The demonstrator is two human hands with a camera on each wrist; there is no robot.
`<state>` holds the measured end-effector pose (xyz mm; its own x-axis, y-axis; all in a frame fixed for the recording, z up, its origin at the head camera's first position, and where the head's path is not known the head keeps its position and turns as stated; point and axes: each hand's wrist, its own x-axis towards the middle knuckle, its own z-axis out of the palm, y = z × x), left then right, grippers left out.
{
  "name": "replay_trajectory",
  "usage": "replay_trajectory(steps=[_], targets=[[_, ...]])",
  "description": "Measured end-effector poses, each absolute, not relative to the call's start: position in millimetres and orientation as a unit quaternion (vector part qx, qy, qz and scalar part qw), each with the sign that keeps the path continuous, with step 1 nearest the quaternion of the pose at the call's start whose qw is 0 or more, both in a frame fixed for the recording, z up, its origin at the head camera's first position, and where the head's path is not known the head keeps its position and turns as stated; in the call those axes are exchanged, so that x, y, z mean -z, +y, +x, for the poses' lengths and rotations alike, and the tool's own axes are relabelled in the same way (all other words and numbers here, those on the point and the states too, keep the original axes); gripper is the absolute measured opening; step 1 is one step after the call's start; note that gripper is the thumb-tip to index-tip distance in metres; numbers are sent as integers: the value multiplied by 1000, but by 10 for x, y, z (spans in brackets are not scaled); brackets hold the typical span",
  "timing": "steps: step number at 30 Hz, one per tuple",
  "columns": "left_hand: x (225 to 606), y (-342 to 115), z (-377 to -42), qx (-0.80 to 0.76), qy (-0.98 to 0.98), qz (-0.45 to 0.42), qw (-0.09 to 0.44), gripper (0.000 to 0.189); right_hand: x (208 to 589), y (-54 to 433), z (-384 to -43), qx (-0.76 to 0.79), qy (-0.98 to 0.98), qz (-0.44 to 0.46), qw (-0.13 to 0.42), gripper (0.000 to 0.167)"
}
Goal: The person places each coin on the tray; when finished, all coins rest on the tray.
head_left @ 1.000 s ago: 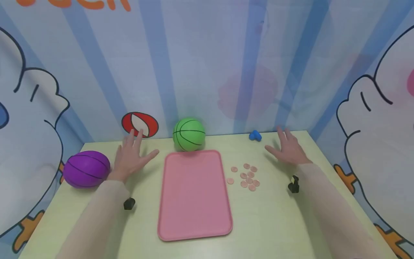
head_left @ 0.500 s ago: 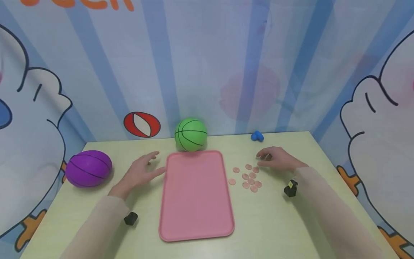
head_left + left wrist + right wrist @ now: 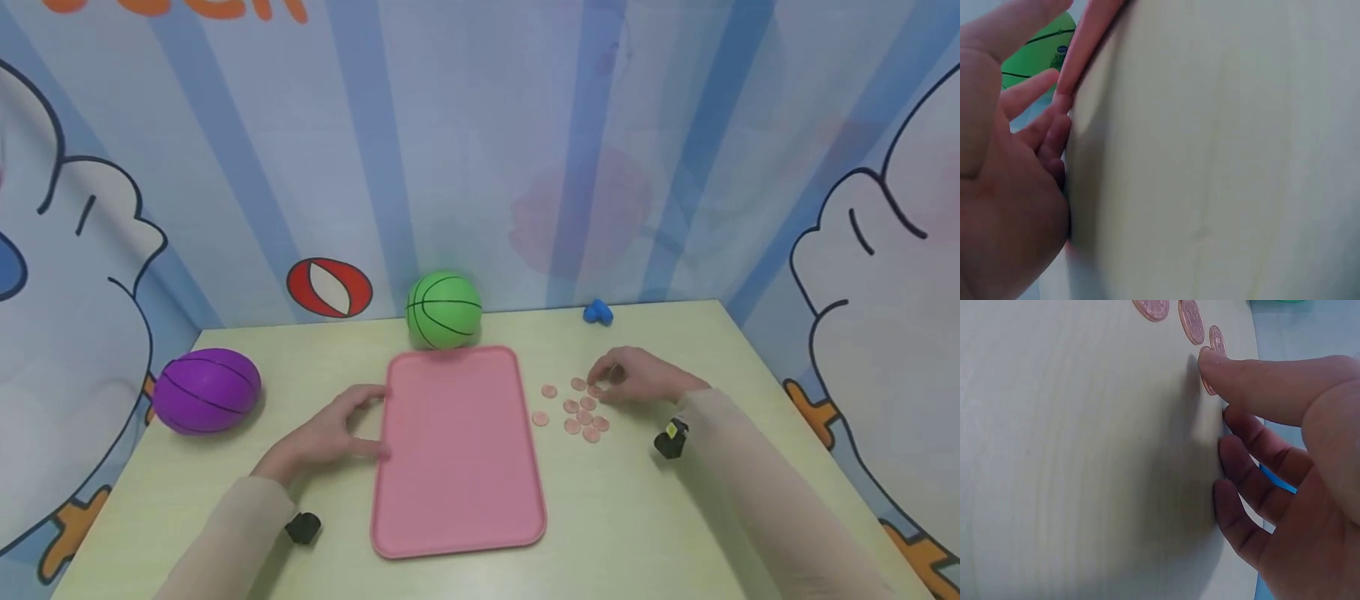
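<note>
Blue-striped backdrop point(image 3: 480, 150) fills the upper frame, with white cartoon figures point(image 3: 877, 333) at both sides, behind a pale table point(image 3: 637, 517). At the lower centre lies a pink tray point(image 3: 459, 467); the left hand point(image 3: 330, 429) is at its left rim, fingers and thumb spread apart, gripping nothing. Coppery coins point(image 3: 584, 417) lie right of centre, beside the tray. The right hand point(image 3: 637, 375) is at their upper right, fingers bent, its thumb tip over one coin; whether it pinches that coin cannot be told. A green ball point(image 3: 444, 310) sits just beyond the tray's top edge, a purple ball point(image 3: 206, 392) at the left, and a small blue object point(image 3: 598, 312) above the right hand.
</note>
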<state>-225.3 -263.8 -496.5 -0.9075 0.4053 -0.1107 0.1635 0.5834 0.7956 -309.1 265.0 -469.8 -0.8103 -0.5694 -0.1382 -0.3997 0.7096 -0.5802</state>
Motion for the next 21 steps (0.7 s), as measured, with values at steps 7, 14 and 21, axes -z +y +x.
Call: replay_trajectory(steps=[7, 14, 21], targets=[[5006, -2713, -2219, -445, 861, 195, 148, 94, 4685, 2619, -3085, 265, 911, -276, 152, 13], [5023, -2748, -2228, -443, 857, 211, 157, 99, 4643, 2575, -3076, 251, 914, -275, 161, 9], [5033, -2738, -2239, -447, 853, 224, 150, 100, 4642, 2573, -3143, 240, 912, -276, 185, 8]])
